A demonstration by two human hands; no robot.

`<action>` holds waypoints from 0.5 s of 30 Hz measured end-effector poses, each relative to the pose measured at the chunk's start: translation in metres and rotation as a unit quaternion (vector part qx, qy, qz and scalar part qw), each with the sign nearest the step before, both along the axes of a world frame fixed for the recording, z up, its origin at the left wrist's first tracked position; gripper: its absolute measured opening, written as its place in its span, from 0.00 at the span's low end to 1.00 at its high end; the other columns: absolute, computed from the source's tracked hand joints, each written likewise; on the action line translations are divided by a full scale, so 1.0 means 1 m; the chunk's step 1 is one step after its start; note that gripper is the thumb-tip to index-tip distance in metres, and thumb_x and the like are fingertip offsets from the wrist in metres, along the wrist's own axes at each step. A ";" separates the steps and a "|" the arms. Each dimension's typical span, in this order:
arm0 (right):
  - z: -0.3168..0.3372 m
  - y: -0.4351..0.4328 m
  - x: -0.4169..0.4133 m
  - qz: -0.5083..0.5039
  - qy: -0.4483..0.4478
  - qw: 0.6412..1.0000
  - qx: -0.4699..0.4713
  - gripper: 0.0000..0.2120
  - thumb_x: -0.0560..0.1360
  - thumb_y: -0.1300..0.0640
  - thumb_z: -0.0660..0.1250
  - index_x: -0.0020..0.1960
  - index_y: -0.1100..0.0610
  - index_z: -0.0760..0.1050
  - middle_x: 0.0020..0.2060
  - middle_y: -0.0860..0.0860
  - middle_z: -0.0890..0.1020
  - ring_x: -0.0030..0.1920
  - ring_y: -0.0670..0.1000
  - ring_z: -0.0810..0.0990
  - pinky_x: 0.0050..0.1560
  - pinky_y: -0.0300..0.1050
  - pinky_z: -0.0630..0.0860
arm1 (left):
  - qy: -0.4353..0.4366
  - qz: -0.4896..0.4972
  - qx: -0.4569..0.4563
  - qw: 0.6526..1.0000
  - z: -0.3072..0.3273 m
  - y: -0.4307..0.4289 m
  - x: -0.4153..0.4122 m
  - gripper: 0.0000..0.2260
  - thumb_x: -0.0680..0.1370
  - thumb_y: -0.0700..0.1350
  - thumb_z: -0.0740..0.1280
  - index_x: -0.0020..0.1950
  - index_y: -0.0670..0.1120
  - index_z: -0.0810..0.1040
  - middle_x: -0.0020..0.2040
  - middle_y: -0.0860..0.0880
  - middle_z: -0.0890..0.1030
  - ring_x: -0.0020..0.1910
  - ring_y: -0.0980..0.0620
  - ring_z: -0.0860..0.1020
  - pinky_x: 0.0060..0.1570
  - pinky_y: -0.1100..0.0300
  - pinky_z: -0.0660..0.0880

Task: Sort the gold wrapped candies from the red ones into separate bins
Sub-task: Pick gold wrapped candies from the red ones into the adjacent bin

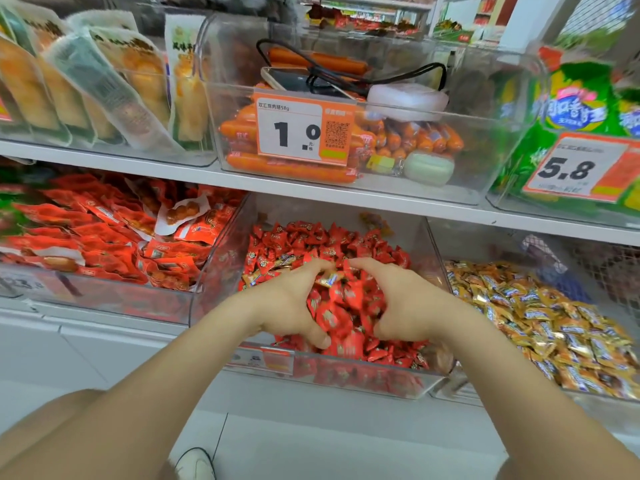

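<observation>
Under a white shelf board (311, 192), clear bins sit side by side. The middle bin (228, 261) is full of red candies (346, 244), with a few gold ones mixed in. The right bin (588, 400) holds gold candies (554, 317). Both hands are down in the red pile. The left hand (291, 306) and the right hand (405, 306) face each other, fingers bent, cupping a heap of red candies. One gold candy (327, 279) sits on the far side of that heap, right between the fingertips of both hands.
</observation>
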State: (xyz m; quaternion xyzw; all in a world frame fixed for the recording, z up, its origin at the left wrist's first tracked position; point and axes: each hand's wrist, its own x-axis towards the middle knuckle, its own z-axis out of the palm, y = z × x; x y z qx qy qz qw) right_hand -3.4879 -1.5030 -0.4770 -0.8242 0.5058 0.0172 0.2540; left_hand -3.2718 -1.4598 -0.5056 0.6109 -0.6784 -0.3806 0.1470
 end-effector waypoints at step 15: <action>-0.026 -0.010 0.021 0.114 -0.029 0.980 -0.158 0.12 0.73 0.40 0.78 0.53 0.44 0.86 0.47 0.41 0.83 0.52 0.48 0.79 0.59 0.54 0.78 | -0.200 -0.047 -0.077 0.976 -0.016 -0.004 0.029 0.34 0.72 0.38 0.76 0.75 0.55 0.70 0.65 0.52 0.72 0.64 0.50 0.73 0.64 0.52 0.75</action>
